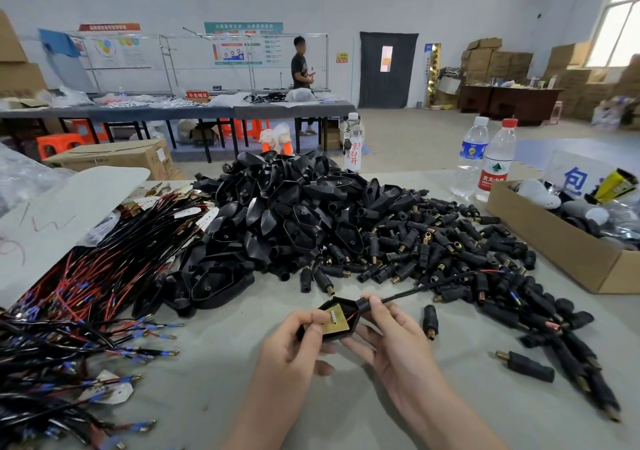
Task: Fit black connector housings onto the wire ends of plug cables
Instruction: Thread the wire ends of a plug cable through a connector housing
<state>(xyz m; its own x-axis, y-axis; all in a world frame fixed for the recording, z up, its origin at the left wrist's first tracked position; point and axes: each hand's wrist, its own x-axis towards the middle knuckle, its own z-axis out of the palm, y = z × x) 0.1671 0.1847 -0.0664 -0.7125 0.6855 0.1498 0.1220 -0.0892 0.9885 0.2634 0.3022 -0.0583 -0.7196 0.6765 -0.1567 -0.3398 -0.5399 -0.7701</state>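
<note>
Both hands low centre of view, bare forearms in from the bottom edge. Left hand (294,344) sits left of right hand (393,340), palms turned toward each other. Left: thumb lies across the top of the black housing (344,306), tip pressed down on it, other fingers curled underneath; 1 fingertip shows below the palm. Right: thumb and index finger pinch the housing's neck end, the other 3 fingers curl under it from the right. The 2 hands' fingers nearly meet beneath the piece. Wrists roughly straight. Left forearm angles up-right, right forearm angles up-left, converging at the hands.
</note>
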